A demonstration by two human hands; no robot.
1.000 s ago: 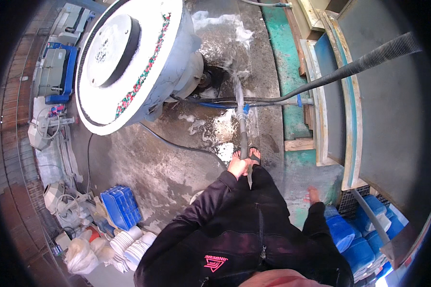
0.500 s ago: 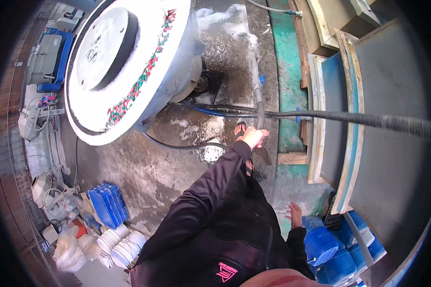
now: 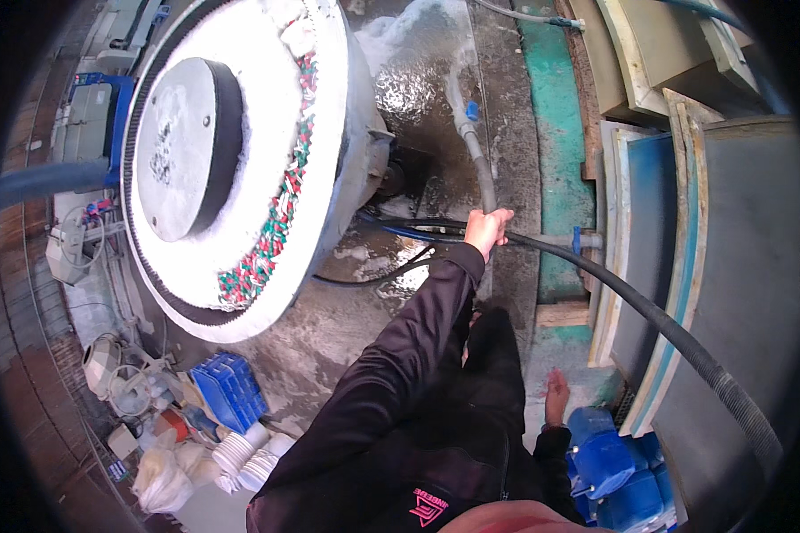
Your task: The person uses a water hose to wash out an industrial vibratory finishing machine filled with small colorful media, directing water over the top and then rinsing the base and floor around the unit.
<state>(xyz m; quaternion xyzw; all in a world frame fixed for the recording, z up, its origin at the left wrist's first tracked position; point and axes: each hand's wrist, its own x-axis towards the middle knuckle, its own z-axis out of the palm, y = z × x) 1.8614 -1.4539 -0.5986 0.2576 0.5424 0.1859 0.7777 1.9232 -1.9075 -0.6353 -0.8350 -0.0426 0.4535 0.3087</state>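
My left hand (image 3: 489, 231) is closed around a grey hose (image 3: 481, 169) in front of me. Farther along, the hose carries a fitting with a blue valve handle (image 3: 472, 112), and beyond that lies white foam (image 3: 418, 34) on the wet floor. My right hand (image 3: 556, 396) hangs low on the right, holding nothing, its fingers stretched out near several blue plastic jugs (image 3: 603, 462). To the left of the hose stands a large tilted round tub (image 3: 351, 107), full of white foam with a band of small red, green and white pieces (image 3: 280, 226) and a round grey hub (image 3: 182, 147).
A thick dark ribbed hose (image 3: 658, 318) arcs across the right side. Framed grey panels (image 3: 684, 266) stand there beside a green floor strip (image 3: 556, 133). Black cables (image 3: 378, 278) cross the wet floor. At lower left are a blue crate (image 3: 227, 391) and stacked white buckets (image 3: 240, 453).
The view has shifted, so the tub sits lower in the picture. The ribbed hose on the right now bends downward. My left hand keeps its hold on the grey hose.
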